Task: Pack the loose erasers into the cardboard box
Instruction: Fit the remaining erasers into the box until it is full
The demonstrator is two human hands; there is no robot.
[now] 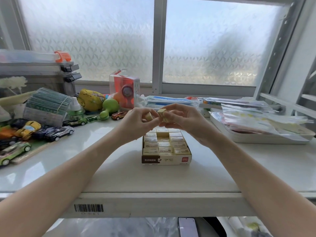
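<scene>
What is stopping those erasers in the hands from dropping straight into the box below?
Nothing visible. The left hand pinches one eraser and the right hand holds more erasers, directly above the open cardboard box. Only air lies between, though the box's rows already look nearly full.

Each hand, left hand (136,123) and right hand (183,119), pinches erasers (161,112) above the cardboard box (166,159).

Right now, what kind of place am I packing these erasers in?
Most likely a home, at a white desk under a frosted window. A child's things point that way: toy cars and a plush toy on the left, and stacked books on the right.
</scene>
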